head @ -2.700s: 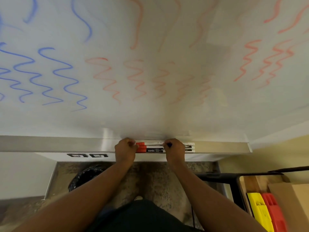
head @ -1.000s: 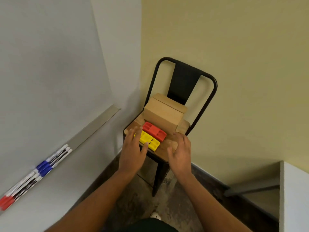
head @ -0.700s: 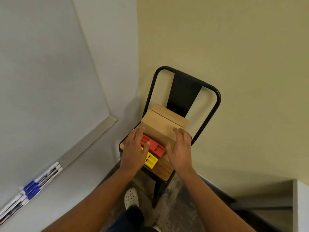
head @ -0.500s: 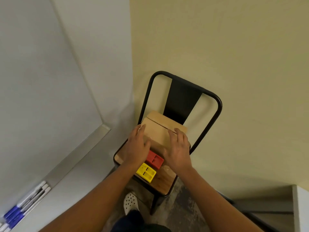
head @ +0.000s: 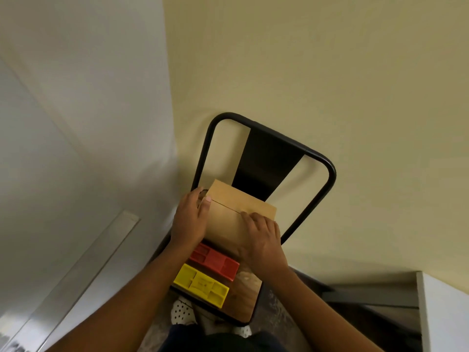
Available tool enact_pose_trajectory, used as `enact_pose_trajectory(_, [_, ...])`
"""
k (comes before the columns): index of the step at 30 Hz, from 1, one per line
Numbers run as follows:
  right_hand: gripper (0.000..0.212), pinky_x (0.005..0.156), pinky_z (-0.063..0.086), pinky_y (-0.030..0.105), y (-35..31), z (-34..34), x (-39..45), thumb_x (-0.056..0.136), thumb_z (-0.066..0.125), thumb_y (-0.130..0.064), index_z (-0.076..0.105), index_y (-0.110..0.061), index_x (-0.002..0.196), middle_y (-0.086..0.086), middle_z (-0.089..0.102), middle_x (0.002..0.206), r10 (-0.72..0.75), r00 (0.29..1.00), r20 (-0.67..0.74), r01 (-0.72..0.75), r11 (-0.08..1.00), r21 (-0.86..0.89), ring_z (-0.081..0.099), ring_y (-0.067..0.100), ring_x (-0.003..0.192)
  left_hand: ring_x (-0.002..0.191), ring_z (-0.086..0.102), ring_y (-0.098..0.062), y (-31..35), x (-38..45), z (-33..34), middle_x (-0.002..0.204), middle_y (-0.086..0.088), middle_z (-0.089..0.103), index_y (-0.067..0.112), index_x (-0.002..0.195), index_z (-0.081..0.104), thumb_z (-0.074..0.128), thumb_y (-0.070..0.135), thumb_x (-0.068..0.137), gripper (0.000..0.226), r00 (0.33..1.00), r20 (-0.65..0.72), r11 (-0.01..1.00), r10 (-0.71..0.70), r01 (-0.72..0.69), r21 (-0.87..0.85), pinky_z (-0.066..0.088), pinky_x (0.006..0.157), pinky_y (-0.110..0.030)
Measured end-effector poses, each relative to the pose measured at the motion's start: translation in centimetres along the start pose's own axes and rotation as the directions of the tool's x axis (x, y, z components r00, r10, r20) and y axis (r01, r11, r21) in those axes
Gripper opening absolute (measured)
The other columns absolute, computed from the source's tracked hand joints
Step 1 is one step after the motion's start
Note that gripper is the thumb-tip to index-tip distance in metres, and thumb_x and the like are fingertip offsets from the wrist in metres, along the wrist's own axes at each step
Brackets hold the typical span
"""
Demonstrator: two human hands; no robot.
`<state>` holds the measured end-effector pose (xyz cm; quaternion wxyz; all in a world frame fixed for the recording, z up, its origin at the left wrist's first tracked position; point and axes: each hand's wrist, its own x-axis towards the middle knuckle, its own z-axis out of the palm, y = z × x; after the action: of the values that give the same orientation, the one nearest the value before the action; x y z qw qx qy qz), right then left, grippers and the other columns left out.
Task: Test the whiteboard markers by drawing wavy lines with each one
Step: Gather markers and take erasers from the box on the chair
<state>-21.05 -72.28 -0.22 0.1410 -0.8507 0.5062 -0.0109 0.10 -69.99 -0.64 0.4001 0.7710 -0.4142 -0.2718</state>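
Head view, person standing over a black metal chair (head: 269, 153) set against the yellow wall. Nearest the viewer, at the front edge of the wooden chair seat (head: 247, 293), lies a yellow plastic tray (head: 200, 285); just behind it, side by side and touching or nearly so, lies a red plastic tray (head: 214, 261). Both trays are open-topped and divided into compartments.

Behind the trays, toward the back edge of the seat, sits a brown cardboard box (head: 236, 212) with a seam running across its top. The left hand (head: 189, 219) lies against the box's left side, thumb on the top near the seam; the right hand (head: 262, 240) rests on the near right part of the top, fingers reaching the seam. Whether either hand clasps the box or merely presses on it cannot be told.

No whiteboard markers appear in this view; only the whiteboard's metal ledge (head: 83, 265) shows at lower left, well apart from the chair. Whether the box holds markers cannot be seen.

Handling, as judged: the box is probably light, stiff at its edges and corners, yielding in the middle of its panels, and matte, hence unlikely to slip. The soundest hold is at opposite sides, or at the seam if the flaps are to be lifted. The box lies between the two hands, directly under them.
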Motion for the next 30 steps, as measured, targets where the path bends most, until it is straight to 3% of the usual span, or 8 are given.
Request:
enact_pose_trajectory(6, [0.085,0.123,0.028,0.05,0.1,0.3,1.2,0.088,0.075,-0.047,0.03,-0.032,0.159,-0.001,0.042,0.156,-0.045,0.999,0.023,0.045,0.999,0.002,0.038,0.026,0.142,0.116,0.062,-0.021,0.6,0.9,-0.2,0.13,-0.004,0.066,0.02,0.14,0.058,0.048,0.042,0.106,0.042,0.995,-0.08,0.992,-0.059,0.049,-0.113,0.052,0.092,-0.038])
enact_pose_trajectory(10, [0.082,0.113,0.041,0.048,-0.2,0.6,0.3,0.077,0.089,-0.044,0.05,-0.026,0.147,-0.004,0.064,0.134,-0.137,0.972,-0.189,0.127,0.99,-0.062,0.052,0.02,0.126,0.099,0.064,-0.011,1.9,0.7,-1.5,0.109,0.005,0.072,0.02,0.135,0.062,0.042,0.045,0.108,0.042,0.987,-0.119,0.982,-0.112,0.091,-0.167,0.048,0.077,-0.024])
enact_pose_trajectory(13, [0.051,0.102,0.052,0.046,-0.1,0.4,-1.2,0.089,0.077,-0.04,0.061,-0.026,0.135,-0.007,0.071,0.119,-0.288,0.91,-0.3,0.269,0.958,-0.103,0.066,0.018,0.113,0.085,0.067,-0.009,2.3,0.6,-2.5,0.087,0.008,0.072,0.019,0.12,0.068,0.043,0.045,0.108,0.038,0.981,-0.162,0.982,-0.105,0.077,-0.172,0.05,0.071,-0.026])
enact_pose_trajectory(15, [0.031,0.093,0.056,0.041,0.2,0.3,-2.1,0.098,0.058,-0.042,0.065,-0.028,0.125,-0.009,0.072,0.113,-0.371,0.881,-0.295,0.364,0.928,-0.081,0.067,0.015,0.105,0.086,0.067,-0.01,2.5,0.8,-3.0,0.093,0.007,0.072,0.018,0.12,0.068,0.047,0.043,0.106,0.035,0.971,-0.206,0.99,-0.117,0.099,-0.098,0.048,0.067,-0.025])
enact_pose_trajectory(17, [0.027,0.091,0.055,0.036,0.5,0.4,-2.5,0.101,0.053,-0.045,0.066,-0.031,0.119,-0.012,0.072,0.113,-0.452,0.862,-0.228,0.444,0.892,-0.087,0.066,0.011,0.103,0.092,0.066,-0.013,2.9,1.0,-3.2,0.107,0.002,0.071,0.02,0.126,0.066,0.054,0.041,0.103,0.034,0.974,-0.191,0.992,-0.125,0.128,0.004,0.053,0.074,-0.031])
enact_pose_trajectory(20, [0.026,0.097,0.052,0.032,1.2,1.0,-2.5,0.102,0.053,-0.052,0.066,-0.035,0.118,-0.014,0.07,0.12,-0.541,0.833,-0.116,0.538,0.841,-0.064,0.063,0.009,0.112,0.107,0.064,-0.018,3.6,1.2,-2.9,0.126,-0.001,0.064,0.022,0.134,0.062,0.064,0.039,0.098,0.04,0.993,-0.001,0.982,-0.115,0.114,0.152,0.053,0.089,-0.036])
enact_pose_trajectory(24, [0.036,0.103,0.05,0.036,2.2,2.0,-2.3,0.101,0.046,-0.061,0.067,-0.037,0.119,-0.013,0.065,0.132,-0.594,0.804,0.02,0.594,0.803,-0.044,0.058,0.014,0.126,0.116,0.059,-0.026,4.0,1.1,-1.5,0.131,-0.006,0.054,0.024,0.146,0.05,0.079,0.037,0.084,0.07,0.97,0.199,0.931,-0.139,0.059,0.36,0.052,0.093,-0.04])
enact_pose_trajectory(30, [0.026,0.096,0.054,0.032,2.1,1.7,-1.3,0.094,0.057,-0.051,0.073,-0.036,0.108,-0.018,0.069,0.124,-0.614,0.788,0.043,0.616,0.786,-0.054,0.059,0.009,0.117,0.118,0.052,-0.028,3.7,0.7,0.9,0.133,-0.005,0.047,0.026,0.14,0.037,0.086,0.051,0.07,0.089,0.972,0.169,0.813,-0.162,0.034,0.581,0.052,0.089,-0.045])
